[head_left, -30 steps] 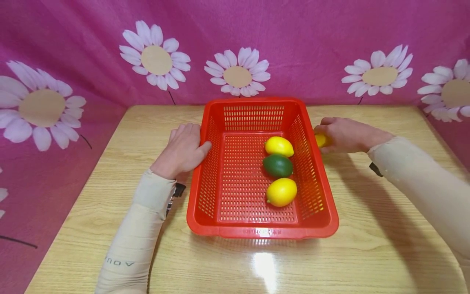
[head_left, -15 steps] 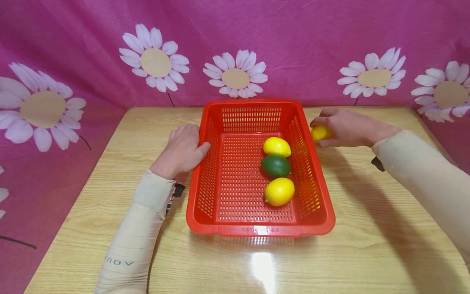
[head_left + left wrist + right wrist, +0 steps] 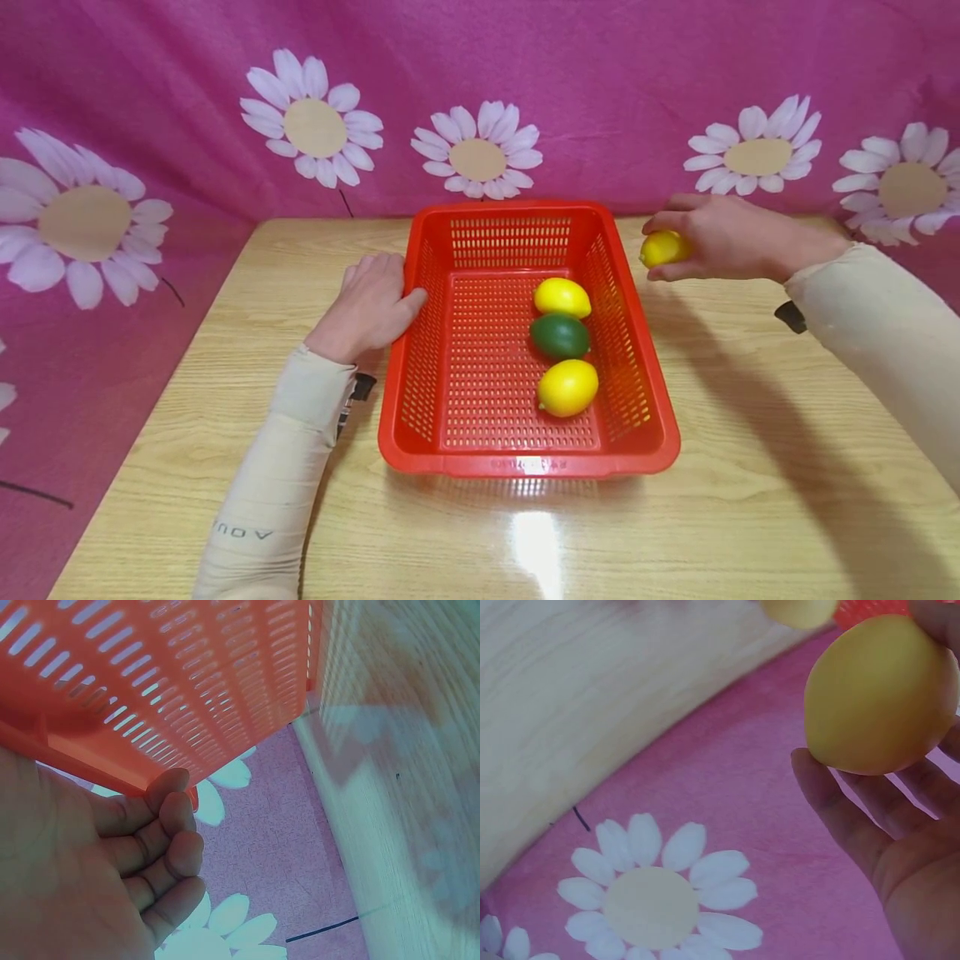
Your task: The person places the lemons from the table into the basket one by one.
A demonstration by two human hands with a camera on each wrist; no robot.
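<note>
A red plastic basket [image 3: 521, 465] with slotted walls stands on the table. My left hand [image 3: 367, 308] grips its left rim, thumb over the edge; in the left wrist view the fingers [image 3: 180, 855] curl beneath the rim. Inside, along the right side, lie a yellow lemon [image 3: 562, 297], a dark green lemon-shaped fruit [image 3: 559, 336] and another yellow lemon [image 3: 567, 387]. My right hand [image 3: 720, 237] holds a third lemon [image 3: 664, 248] in the air, right of the basket's far corner. The right wrist view shows this lemon [image 3: 881, 694] between thumb and fingertips.
The wooden table [image 3: 757, 500] extends around the basket on both sides and in front. A pink cloth with white daisies [image 3: 592, 92] hangs behind its far edge. In the right wrist view a yellow rounded shape [image 3: 799, 609] is cut off by the top edge.
My right hand has carried its lemon up and away from the basket's outer right wall. The left hand keeps its grip, and the fruits in the basket lie as before.
</note>
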